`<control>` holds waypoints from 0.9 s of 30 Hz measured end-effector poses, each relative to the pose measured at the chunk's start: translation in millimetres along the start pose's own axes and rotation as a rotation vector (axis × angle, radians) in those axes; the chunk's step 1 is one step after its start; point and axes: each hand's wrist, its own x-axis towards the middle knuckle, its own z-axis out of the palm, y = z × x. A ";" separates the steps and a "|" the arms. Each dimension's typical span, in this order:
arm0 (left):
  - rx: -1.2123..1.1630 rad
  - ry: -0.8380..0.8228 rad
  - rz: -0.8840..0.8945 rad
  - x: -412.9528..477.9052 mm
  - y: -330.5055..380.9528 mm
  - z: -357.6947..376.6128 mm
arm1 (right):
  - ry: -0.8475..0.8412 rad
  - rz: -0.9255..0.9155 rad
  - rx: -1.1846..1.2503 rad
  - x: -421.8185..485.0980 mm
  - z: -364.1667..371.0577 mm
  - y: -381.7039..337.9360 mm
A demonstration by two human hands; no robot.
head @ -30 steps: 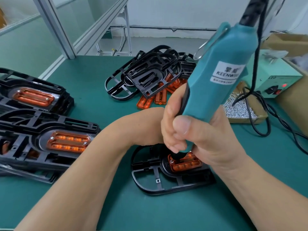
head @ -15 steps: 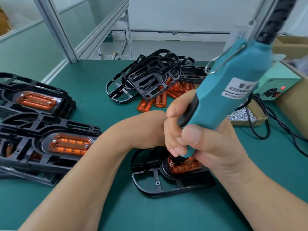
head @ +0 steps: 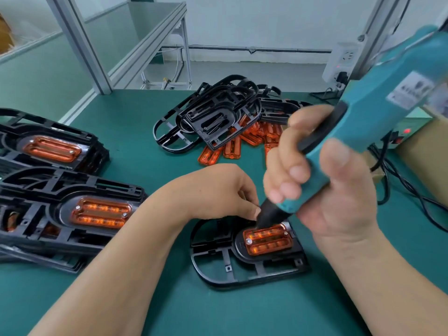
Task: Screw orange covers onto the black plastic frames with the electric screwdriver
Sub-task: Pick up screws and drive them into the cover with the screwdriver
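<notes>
Two hands are at work over one assembly. The right hand (head: 334,195) wraps fingers and thumb round the lower grip of one teal electric screwdriver (head: 378,112). The tool's long axis is tilted: its black nose points down and to the left, and its body rises up and to the right, where it is blurred. The nose tip stands at the far edge of one orange cover (head: 269,241); contact cannot be confirmed. The left hand (head: 218,190) lies just left of the nose with its fingers curled and its fingertips beside the tip. Whether it pinches anything cannot be told.

The orange cover sits in the rounded seat of one black frame (head: 228,263), which lies flat on the green bench (head: 218,316) directly in front of the person. The cover's long axis runs left to right, slightly skewed. Two screw heads show on it, one at the left end and one at the far right corner. The frame's long axis also runs left to right, with its curved end to the left.

Two stacks stand at the left, a near stack (head: 43,197) and a far stack (head: 94,154). Each top frame carries one orange cover with two screw heads.

One heap of bare frames (head: 218,115) lies at far centre. Loose covers (head: 232,147) lie under and beside it, too overlapped to count.

One control box (head: 412,122) with a red lamp and black cables (head: 400,175) occupy the right.
</notes>
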 end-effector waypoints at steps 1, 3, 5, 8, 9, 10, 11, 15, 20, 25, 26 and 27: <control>-0.003 -0.002 0.008 3.7 -4.2 2.5 | 0.069 -0.014 0.016 1.7 -6.4 -3.8; -0.025 -0.017 -0.001 2.6 -5.8 1.5 | 0.209 -0.048 0.007 5.6 -16.3 -13.1; -0.030 -0.012 0.002 2.1 -6.6 0.7 | 0.337 -0.091 0.002 6.6 -26.6 -19.2; -0.032 -0.028 0.009 0.6 -6.2 0.9 | 0.497 -0.139 0.010 7.6 -34.2 -22.8; -0.032 -0.034 0.013 1.0 -6.7 0.6 | 0.534 -0.152 0.016 7.6 -36.6 -23.2; -0.035 -0.041 0.006 0.5 -5.6 0.1 | 0.562 -0.161 0.020 7.6 -38.1 -23.4; -0.031 -0.045 0.006 0.7 -5.9 0.2 | 0.576 -0.167 0.025 7.8 -39.1 -24.0; -0.016 -0.041 0.014 1.0 -7.0 0.7 | 0.566 -0.177 0.012 8.2 -40.6 -23.4; -0.028 -0.049 0.018 1.2 -8.3 0.4 | 0.578 -0.178 0.041 8.0 -43.0 -21.5; -0.041 -0.072 0.004 0.2 -9.0 0.0 | 0.605 -0.182 0.043 8.3 -45.9 -22.7; -0.041 -0.082 0.005 -0.3 -8.9 -0.1 | 0.611 -0.185 0.042 8.3 -46.7 -22.8; -0.041 -0.090 0.007 -0.4 -8.4 -0.2 | 0.616 -0.189 0.041 8.4 -47.5 -23.1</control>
